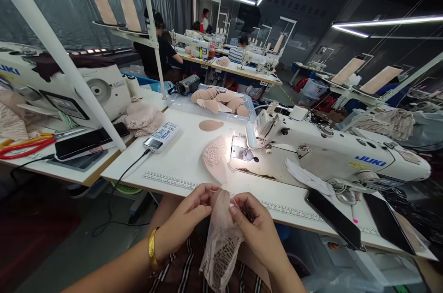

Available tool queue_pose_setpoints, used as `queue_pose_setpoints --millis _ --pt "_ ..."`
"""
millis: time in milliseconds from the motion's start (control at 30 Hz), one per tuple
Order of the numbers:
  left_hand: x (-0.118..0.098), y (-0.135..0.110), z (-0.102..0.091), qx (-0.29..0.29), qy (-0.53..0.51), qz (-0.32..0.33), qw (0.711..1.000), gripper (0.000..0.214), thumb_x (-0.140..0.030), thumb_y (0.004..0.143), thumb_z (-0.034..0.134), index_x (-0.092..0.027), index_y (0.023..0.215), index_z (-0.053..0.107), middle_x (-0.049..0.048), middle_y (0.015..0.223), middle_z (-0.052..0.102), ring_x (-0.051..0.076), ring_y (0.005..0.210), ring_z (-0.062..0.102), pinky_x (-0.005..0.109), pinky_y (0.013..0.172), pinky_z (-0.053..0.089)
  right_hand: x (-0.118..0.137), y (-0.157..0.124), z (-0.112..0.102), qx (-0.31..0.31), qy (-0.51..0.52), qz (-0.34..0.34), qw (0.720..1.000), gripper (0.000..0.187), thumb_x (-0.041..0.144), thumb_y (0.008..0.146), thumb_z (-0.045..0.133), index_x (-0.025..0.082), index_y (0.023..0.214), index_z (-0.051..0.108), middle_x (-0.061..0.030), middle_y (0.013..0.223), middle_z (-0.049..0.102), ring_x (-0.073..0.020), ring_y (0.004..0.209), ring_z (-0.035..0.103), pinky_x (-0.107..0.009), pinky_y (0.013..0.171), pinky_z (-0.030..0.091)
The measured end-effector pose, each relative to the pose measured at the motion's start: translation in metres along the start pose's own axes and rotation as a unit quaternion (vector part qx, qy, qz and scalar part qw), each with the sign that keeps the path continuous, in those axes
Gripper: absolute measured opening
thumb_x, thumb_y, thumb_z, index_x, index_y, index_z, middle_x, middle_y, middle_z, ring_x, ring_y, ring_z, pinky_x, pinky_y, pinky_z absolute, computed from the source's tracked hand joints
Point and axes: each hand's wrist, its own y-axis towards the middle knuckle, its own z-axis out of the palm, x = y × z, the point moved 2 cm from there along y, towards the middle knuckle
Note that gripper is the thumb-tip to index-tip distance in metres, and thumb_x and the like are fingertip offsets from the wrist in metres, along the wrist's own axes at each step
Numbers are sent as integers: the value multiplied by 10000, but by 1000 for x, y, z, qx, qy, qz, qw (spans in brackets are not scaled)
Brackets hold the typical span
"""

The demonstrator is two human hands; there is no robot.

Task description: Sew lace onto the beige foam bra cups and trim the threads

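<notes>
A sheer beige lace piece [221,237] hangs between my hands in front of the table edge, its patterned lace end lowest. My left hand [194,207], with a gold bracelet at the wrist, pinches its upper left edge. On the other side, my right hand [254,224] is closed at the upper right edge of the same piece. Something small and dark shows among the right fingers; its kind is unclear. Just beyond the hands, a lace-covered beige cup piece [215,159] lies by the lit needle area of a white sewing machine [311,140].
A plain beige pad [211,125] lies behind the cup piece. Farther back, a clear tray [183,104] holds several pads. A white power bank [161,137] with a cable sits left. Two dark phones [334,219] rest right. Red-handled scissors [27,147] lie far left. Other people sit at machines behind.
</notes>
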Motion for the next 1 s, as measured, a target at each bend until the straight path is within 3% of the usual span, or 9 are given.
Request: queue_pose_setpoints --millis 67,133,267,367,467,567,633,767,1000 --pt "1 -3 2 -22 46 9 999 631 -355 790 800 -228 1355 549 65 1147 689 274 1130 607 379 975 468 0 -3 5 -16 -30 -29 999 191 413 982 658 223 968 680 10 815 632 -165 766 598 -266 709 478" --pt "2 -5 5 -36 84 -9 996 735 -326 700 896 -227 1346 559 52 1096 709 267 1059 625 358 915 486 -1 -5 8 -17 -35 -44 998 168 397 987 664 232 1002 692 2 849 662 -173 808 631 -273 747 497" --pt "5 -3 12 32 -49 -103 993 465 -356 668 947 -151 995 688 24 893 734 187 826 668 280 779 500 -15 -2 3 -34 16 -16 999 227 424 964 692 217 1055 678 -9 873 672 -173 745 670 -293 727 543" --pt "4 -2 11 33 -148 -138 979 427 -357 657 978 -141 915 716 28 833 759 175 789 700 281 795 533 -24 -1 -9 -81 -32 -14 996 248 433 959 694 207 1058 672 -30 894 683 -191 762 673 -310 722 547" --pt "2 -1 8 -5 -164 -121 979 410 -337 674 983 -156 937 725 41 868 784 195 844 725 306 839 560 -18 -9 -16 -120 -129 -90 980 127 353 1000 655 229 1002 681 -34 901 671 -194 818 643 -295 716 511" --pt "2 -1 6 -34 -144 -102 984 408 -332 678 985 -164 937 718 48 914 791 189 853 718 298 827 570 -5 -20 -10 -75 -156 -198 965 60 268 1000 658 252 1050 686 -32 945 642 -184 820 625 -286 699 503" --pt "3 -1 6 -45 -131 -95 986 420 -336 666 992 -166 924 707 44 898 786 184 840 707 286 798 572 0 -24 -3 -43 -166 -227 959 131 223 983 676 254 1110 676 -36 981 637 -182 835 631 -283 708 514" --pt "5 -1 6 -50 -117 -105 986 464 -336 647 1001 -162 943 689 42 902 777 193 854 701 293 796 575 -8 -21 3 -36 -179 -226 957 150 130 1017 554 235 1048 656 -33 938 644 -179 838 621 -285 720 503" --pt "3 -3 8 -39 -124 -90 987 507 -331 648 996 -159 1022 700 51 928 777 222 881 714 310 802 585 -16 -21 -15 -132 -208 -168 954 140 218 1043 546 239 910 585 -4 835 589 -176 750 570 -303 686 427"
